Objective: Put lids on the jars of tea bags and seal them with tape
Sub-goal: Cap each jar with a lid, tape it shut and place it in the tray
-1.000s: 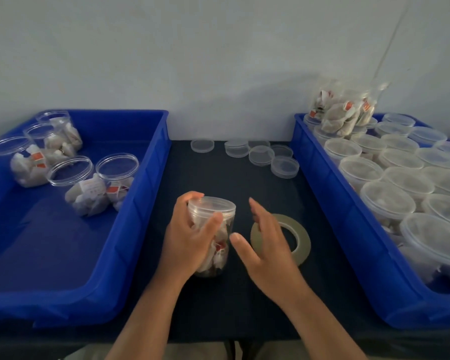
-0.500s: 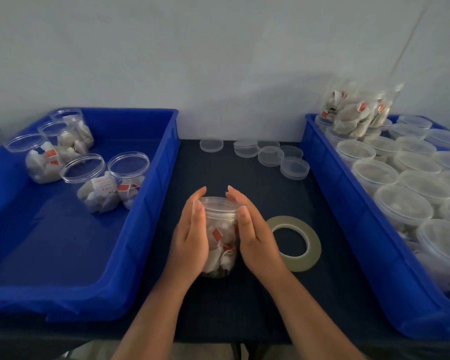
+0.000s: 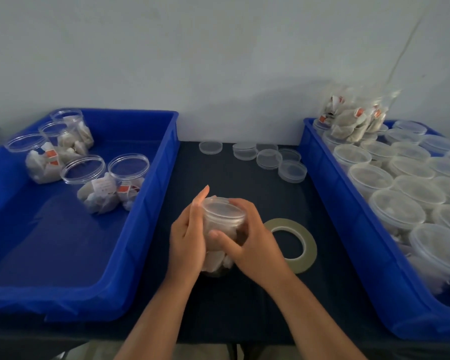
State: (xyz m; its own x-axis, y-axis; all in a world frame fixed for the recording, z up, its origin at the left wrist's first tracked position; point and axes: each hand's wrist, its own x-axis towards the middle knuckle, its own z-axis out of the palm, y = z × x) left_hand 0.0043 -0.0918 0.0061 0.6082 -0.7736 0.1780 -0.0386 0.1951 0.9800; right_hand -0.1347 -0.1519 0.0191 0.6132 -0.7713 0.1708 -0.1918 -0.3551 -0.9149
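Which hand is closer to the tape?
Right. The right hand grips the jar just beside the tape. The left hand presses the jar's other side, farther from the tape.

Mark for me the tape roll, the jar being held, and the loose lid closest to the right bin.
tape roll (image 3: 310, 246), head view, right side of the flat ring.
held jar (image 3: 222, 210), head view, top of its clear lid.
loose lid (image 3: 292, 170), head view, centre of its top face.
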